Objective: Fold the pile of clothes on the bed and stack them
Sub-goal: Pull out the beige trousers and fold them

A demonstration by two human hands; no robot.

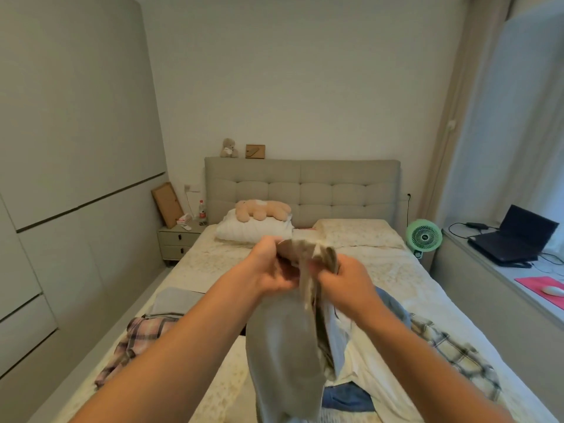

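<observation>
Both hands are raised over the bed, fingers curled tight. The left hand [270,270] grips one bunched end of a grey garment [287,340], and the right hand [343,277] pinches the other end just beside it, so the two fists sit close together with crumpled cloth between them. The soft, thick-looking fabric hangs straight down from the hands in a long, limp fold toward the pile of clothes [366,361] below: a pale shirt, something blue like denim, and a yellow-and-grey plaid piece [457,358] spread to the right. To the left lie a pink plaid garment [134,343] and a flat, folded grey piece [175,302]. All rest on the bed [381,270], whose sheet is pale with a fine floral print. Beyond are a white pillow [253,230] with a plush toy [262,210] on it and a padded, tufted headboard [302,190].
</observation>
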